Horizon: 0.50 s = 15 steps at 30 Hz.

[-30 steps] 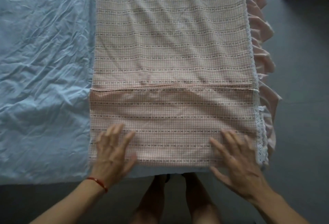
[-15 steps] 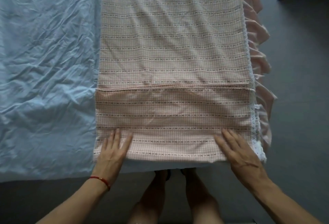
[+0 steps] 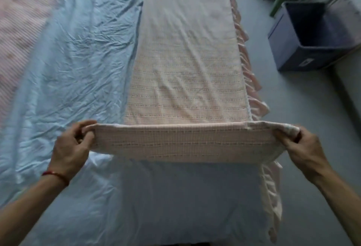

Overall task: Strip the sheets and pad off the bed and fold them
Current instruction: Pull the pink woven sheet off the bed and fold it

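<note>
Pink woven sheet (image 3: 185,81), ruffled edge: your left hand (image 3: 71,148) and right hand (image 3: 300,148) pinch its folded end above crumpled blue sheet (image 3: 74,54).

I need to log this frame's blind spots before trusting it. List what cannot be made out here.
- Head view: the far end of the pink checked ruffled sheet is cut off by the top edge.
- How many layers the left hand and right hand pinch: hidden inside the lifted fold.
- The white label on the dark blue storage box: too small and blurred.
- The pink striped fabric on the light blue sheet: blurred, cut off at left.
</note>
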Each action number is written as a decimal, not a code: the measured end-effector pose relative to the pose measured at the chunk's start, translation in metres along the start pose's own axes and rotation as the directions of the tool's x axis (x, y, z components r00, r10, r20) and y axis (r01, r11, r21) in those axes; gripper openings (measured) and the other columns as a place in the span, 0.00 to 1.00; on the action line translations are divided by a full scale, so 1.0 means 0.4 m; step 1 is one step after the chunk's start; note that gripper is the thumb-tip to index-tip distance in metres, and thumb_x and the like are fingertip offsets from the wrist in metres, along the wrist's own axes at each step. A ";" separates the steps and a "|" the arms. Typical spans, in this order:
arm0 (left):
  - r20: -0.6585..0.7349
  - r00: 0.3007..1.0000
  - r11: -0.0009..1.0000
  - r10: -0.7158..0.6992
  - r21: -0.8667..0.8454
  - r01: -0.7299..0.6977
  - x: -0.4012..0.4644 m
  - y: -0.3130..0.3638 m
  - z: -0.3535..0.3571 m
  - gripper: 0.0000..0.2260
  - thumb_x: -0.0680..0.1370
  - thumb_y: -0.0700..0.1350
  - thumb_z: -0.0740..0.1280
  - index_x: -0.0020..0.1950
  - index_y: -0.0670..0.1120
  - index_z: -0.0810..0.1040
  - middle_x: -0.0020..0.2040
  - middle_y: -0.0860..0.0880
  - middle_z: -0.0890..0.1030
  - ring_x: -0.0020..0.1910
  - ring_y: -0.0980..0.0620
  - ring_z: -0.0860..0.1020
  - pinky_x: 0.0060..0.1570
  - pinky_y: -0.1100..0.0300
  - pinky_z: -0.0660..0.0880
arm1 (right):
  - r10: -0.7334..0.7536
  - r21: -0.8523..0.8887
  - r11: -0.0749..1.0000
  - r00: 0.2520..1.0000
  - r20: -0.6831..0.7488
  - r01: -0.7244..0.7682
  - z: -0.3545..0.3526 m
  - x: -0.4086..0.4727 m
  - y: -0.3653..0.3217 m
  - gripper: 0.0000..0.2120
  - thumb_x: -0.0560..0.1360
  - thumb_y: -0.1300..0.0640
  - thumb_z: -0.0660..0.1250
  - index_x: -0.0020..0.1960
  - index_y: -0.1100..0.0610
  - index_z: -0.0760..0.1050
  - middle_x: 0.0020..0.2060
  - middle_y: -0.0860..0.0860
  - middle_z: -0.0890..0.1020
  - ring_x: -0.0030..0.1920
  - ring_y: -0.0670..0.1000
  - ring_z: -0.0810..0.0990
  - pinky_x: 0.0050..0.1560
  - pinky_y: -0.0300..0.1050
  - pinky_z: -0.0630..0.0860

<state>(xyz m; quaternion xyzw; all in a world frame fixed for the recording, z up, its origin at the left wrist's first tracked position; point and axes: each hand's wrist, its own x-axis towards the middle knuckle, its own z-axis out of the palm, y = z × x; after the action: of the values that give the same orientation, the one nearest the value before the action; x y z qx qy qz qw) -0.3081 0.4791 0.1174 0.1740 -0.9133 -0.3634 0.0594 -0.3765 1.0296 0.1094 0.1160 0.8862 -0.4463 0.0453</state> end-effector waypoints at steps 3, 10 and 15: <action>-0.112 0.987 0.980 -0.118 -0.174 0.097 0.175 0.029 0.069 0.13 0.80 0.35 0.67 0.54 0.53 0.79 0.49 0.45 0.81 0.39 0.73 0.78 0.42 0.79 0.73 | 0.024 0.035 0.999 0.998 -0.053 -0.022 0.051 0.154 -0.031 0.13 0.75 0.44 0.72 0.53 0.52 0.81 0.46 0.49 0.85 0.46 0.52 0.83 0.47 0.49 0.81; -0.137 0.958 0.954 -0.252 -0.200 0.222 0.507 -0.047 0.298 0.11 0.80 0.41 0.70 0.61 0.41 0.81 0.51 0.45 0.82 0.49 0.50 0.80 0.43 0.72 0.76 | 0.035 -0.023 0.999 0.997 -0.064 -0.036 0.190 0.475 0.040 0.19 0.77 0.42 0.70 0.58 0.55 0.80 0.50 0.54 0.85 0.50 0.58 0.83 0.52 0.53 0.79; -0.074 0.930 0.932 -0.359 0.021 0.361 0.643 -0.161 0.468 0.08 0.81 0.42 0.65 0.55 0.42 0.83 0.50 0.39 0.83 0.52 0.41 0.81 0.50 0.52 0.73 | 0.053 -0.112 0.992 0.998 -0.038 -0.057 0.346 0.652 0.178 0.15 0.80 0.45 0.67 0.57 0.57 0.78 0.51 0.56 0.84 0.53 0.61 0.82 0.52 0.51 0.76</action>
<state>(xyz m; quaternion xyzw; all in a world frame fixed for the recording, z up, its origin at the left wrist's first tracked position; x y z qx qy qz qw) -0.5743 0.4633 -0.0678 0.3520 -0.8695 -0.3460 0.0201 -0.6149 1.0027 -0.0767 0.1452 0.9072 -0.3919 0.0486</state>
